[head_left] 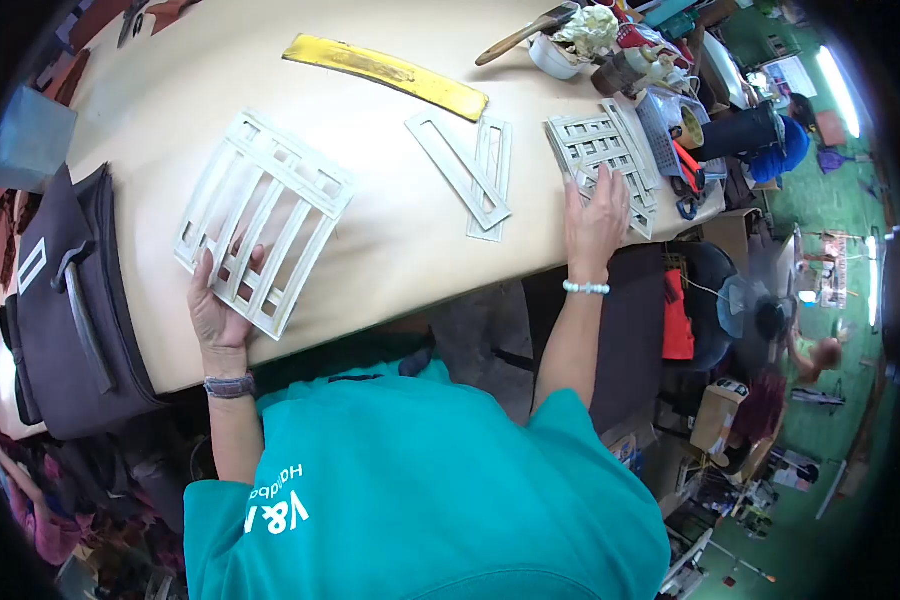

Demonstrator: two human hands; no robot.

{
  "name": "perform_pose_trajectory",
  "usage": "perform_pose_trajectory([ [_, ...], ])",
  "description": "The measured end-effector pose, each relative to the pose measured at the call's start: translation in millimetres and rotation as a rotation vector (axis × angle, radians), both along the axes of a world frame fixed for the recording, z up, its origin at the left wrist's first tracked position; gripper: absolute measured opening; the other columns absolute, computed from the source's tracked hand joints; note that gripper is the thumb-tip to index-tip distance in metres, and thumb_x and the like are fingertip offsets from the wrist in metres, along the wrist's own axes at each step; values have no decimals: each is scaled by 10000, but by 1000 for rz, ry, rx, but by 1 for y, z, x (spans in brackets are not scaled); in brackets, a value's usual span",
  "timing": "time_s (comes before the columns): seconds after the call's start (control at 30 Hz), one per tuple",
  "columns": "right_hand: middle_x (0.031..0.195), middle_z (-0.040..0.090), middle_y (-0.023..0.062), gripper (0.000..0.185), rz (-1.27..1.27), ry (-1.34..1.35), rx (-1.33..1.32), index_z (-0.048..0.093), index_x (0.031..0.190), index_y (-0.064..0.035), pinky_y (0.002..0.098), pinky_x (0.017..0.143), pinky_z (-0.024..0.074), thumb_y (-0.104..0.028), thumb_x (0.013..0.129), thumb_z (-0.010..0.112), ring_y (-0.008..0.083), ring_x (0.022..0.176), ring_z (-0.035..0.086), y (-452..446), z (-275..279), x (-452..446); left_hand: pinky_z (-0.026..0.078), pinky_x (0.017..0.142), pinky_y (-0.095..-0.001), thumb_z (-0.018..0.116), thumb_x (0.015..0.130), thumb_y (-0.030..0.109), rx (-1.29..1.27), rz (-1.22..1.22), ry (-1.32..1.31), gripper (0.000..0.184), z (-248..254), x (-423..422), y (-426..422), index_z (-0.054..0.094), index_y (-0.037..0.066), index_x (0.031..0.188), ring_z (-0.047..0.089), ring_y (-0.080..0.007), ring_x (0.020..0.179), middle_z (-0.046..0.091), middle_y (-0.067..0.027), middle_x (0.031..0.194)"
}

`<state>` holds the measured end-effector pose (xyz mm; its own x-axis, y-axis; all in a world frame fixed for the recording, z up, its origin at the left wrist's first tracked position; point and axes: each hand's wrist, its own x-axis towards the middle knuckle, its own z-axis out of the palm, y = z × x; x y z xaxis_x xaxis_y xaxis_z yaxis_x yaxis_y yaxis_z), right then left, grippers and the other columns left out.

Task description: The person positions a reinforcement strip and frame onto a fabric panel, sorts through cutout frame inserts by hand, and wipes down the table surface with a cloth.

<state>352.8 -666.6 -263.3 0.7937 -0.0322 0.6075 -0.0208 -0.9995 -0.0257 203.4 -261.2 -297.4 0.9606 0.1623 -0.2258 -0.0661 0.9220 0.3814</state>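
Note:
My left hand [220,312] grips the lower edge of a sheaf of pale, slotted rectangular frames [322,197], tilted above the table's left part. The fingers show through the slots, with the thumb on the near side. My right hand [598,222] rests its spread fingers on a pile of similar pale frames [610,125] at the table's right. Whether it pinches any piece is hard to see. Between the hands, a narrow pale frame [449,172] lies across another narrow frame [485,235].
A yellow strip [390,76] lies across the pale table [370,270]. Beyond the pile stand a white bowl [557,60] with a brush [525,36], a grey basket [658,135] and red-handled tools [687,160]. Dark folded material [65,320] occupies the left edge.

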Motion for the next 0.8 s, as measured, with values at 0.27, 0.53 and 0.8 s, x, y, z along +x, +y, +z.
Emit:
perform_pose_trajectory([
  [0.27, 1160, 563, 182, 319, 120, 10, 155, 578, 1102, 10, 410, 904, 421, -99, 802, 570, 333, 1063, 532, -3, 6, 0, 455, 927, -504, 497, 914, 234, -72, -66, -74, 423, -4, -1, 1, 436, -1, 1260, 550, -379, 1050, 528, -221, 1193],
  [0.53, 1106, 598, 137, 315, 93, 94, 105, 607, 1079, -15, 405, 848, 420, -28, 770, 545, 277, 1012, 567, -22, -12, 14, 460, 908, -526, 490, 918, 240, -82, -19, -9, 414, -2, 1, 0, 436, 14, 1261, 557, -395, 1028, 526, -227, 1189],
  [0.8, 1204, 504, 159, 364, 472, -174, 85, 591, 1164, -97, 481, 965, 325, -91, 808, 516, 331, 1167, 446, 36, 15, -25, 445, 923, -516, 504, 908, 239, -90, 1, 12, 423, 0, 3, -3, 437, 13, 1260, 560, -389, 1021, 522, -222, 1201],
])
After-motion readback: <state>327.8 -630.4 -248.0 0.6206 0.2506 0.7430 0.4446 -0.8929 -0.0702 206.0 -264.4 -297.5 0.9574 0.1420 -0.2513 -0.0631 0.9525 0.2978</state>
